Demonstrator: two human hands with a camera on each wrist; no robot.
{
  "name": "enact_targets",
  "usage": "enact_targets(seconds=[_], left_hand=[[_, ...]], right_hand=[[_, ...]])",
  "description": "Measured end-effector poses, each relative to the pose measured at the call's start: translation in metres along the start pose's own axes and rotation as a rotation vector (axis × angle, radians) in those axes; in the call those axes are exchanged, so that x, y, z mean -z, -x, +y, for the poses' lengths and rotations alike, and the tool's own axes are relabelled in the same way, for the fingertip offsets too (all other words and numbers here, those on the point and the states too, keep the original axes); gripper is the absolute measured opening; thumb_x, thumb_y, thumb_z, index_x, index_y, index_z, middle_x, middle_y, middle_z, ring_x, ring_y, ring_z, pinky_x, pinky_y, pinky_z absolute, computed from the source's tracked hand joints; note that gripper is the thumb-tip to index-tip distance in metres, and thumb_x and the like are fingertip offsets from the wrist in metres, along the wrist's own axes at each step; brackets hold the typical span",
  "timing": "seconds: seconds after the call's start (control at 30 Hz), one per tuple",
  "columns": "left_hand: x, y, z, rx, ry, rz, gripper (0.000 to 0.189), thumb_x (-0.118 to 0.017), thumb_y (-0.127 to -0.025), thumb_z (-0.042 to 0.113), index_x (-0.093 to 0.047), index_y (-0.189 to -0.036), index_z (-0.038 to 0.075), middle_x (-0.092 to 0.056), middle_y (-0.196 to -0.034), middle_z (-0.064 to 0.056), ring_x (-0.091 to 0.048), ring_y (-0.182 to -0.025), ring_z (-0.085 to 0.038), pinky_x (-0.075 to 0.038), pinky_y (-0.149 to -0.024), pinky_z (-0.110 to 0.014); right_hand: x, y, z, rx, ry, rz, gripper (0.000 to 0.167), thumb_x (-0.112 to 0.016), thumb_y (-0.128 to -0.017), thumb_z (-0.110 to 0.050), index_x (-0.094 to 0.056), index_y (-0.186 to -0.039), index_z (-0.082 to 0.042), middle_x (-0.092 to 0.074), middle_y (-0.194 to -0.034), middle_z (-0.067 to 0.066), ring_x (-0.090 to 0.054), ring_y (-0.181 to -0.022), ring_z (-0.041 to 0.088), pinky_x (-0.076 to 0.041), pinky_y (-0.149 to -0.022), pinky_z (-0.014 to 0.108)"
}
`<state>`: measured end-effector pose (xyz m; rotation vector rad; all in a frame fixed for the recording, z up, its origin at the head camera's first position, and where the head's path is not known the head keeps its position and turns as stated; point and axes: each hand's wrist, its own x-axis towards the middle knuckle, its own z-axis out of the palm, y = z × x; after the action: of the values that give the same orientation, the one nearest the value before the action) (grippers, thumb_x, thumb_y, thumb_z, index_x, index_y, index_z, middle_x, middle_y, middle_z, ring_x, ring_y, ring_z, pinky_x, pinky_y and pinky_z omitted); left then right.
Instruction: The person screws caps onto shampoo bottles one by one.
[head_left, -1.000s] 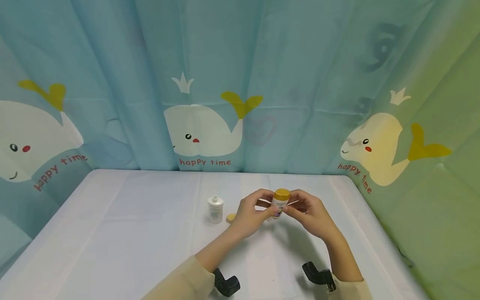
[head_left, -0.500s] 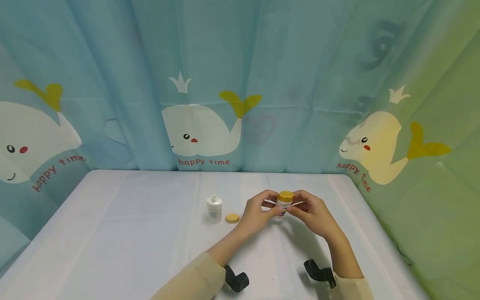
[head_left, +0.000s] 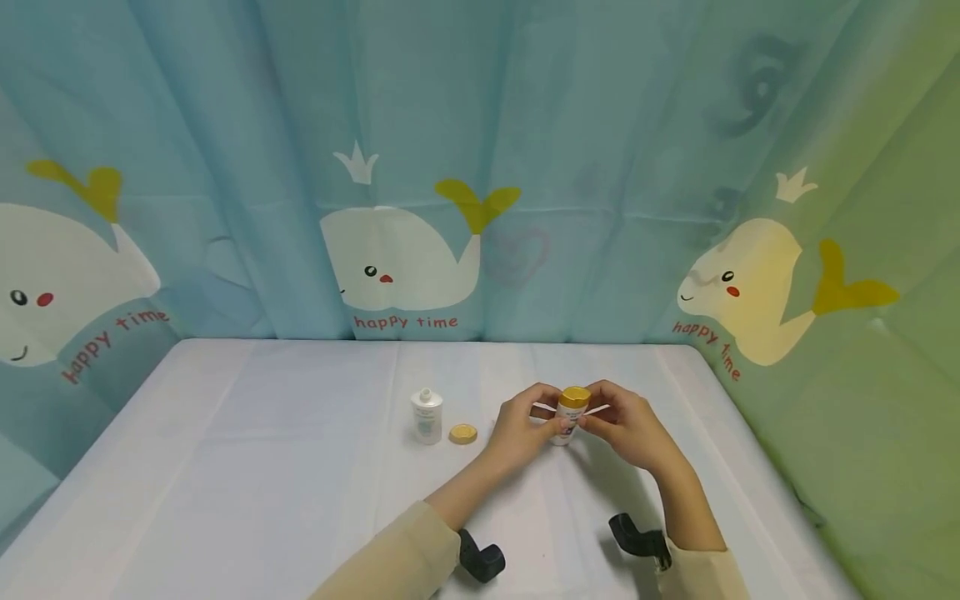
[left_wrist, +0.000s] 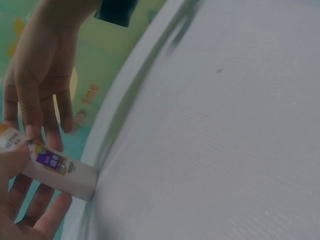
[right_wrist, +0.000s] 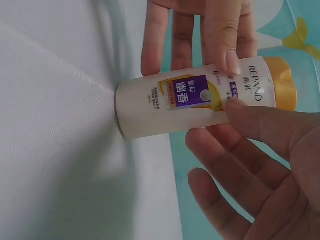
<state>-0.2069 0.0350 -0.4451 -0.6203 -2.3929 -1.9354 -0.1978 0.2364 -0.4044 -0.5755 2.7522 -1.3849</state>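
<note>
A white bottle with a gold cap (head_left: 575, 397) and a purple label (right_wrist: 192, 91) is held between both hands. My left hand (head_left: 521, 429) pinches it from the left, thumb on the front and fingers behind. From the other side my right hand (head_left: 630, 425) pinches it the same way. The bottle is nearly upright, leaning a little, its base at the tabletop; whether it bears on the table I cannot tell. To the left stands a second white bottle (head_left: 427, 421), uncapped, its narrow neck showing. Beside that one lies a loose gold cap (head_left: 462, 433).
A white cloth-covered table (head_left: 262, 467) spreads under the hands. Behind it hangs a blue-green curtain (head_left: 585, 275) printed with whales. Black mounts (head_left: 482, 560) stick out at both sleeves.
Both hands have carried the bottle slightly right and down toward the tabletop. The left forearm has shifted right, so the loose gold cap is now fully in sight.
</note>
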Motion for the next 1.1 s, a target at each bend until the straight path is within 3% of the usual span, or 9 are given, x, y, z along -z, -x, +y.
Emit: enact_targets(seconds=[0.3, 0.53, 0.8, 1.1], left_hand=[[-0.001, 0.001, -0.001, 0.018, -0.001, -0.01, 0.033, -0.075, -0.09, 0.017, -0.063, -0.122, 0.016, -0.067, -0.115, -0.001, -0.067, -0.099, -0.013, -0.055, -0.081, -0.023], [0.005, 0.004, 0.007, 0.026, 0.031, -0.009, 0.044, -0.078, -0.087, 0.017, -0.06, -0.127, 0.015, -0.065, -0.12, -0.003, -0.064, -0.108, -0.022, -0.056, -0.088, -0.03], [0.029, 0.011, 0.025, -0.044, 0.005, 0.006, 0.047, -0.078, -0.086, 0.012, -0.058, -0.129, 0.014, -0.063, -0.124, -0.007, -0.062, -0.115, -0.029, -0.054, -0.096, -0.042], [0.061, 0.021, 0.056, -0.156, 0.016, 0.017, 0.05, -0.079, -0.085, 0.011, -0.057, -0.131, 0.011, -0.063, -0.124, -0.004, -0.062, -0.115, -0.021, -0.054, -0.096, -0.038]], right_hand=[[0.004, 0.001, 0.0, 0.002, 0.003, -0.012, 0.03, -0.073, -0.09, -0.011, -0.063, -0.118, -0.009, -0.068, -0.111, 0.011, -0.069, -0.097, 0.027, -0.058, -0.079, 0.033], [0.007, 0.001, -0.004, 0.007, 0.017, 0.002, 0.039, -0.076, -0.087, -0.008, -0.062, -0.123, -0.011, -0.069, -0.115, 0.006, -0.068, -0.104, 0.027, -0.056, -0.083, 0.033], [0.012, 0.002, -0.021, 0.049, 0.047, 0.106, 0.047, -0.079, -0.086, -0.015, -0.061, -0.128, -0.012, -0.066, -0.125, 0.009, -0.063, -0.114, 0.03, -0.054, -0.09, 0.051], [0.007, 0.006, -0.044, 0.174, 0.099, 0.216, 0.049, -0.08, -0.084, -0.01, -0.062, -0.129, -0.011, -0.064, -0.129, 0.003, -0.062, -0.117, 0.028, -0.056, -0.089, 0.041]])
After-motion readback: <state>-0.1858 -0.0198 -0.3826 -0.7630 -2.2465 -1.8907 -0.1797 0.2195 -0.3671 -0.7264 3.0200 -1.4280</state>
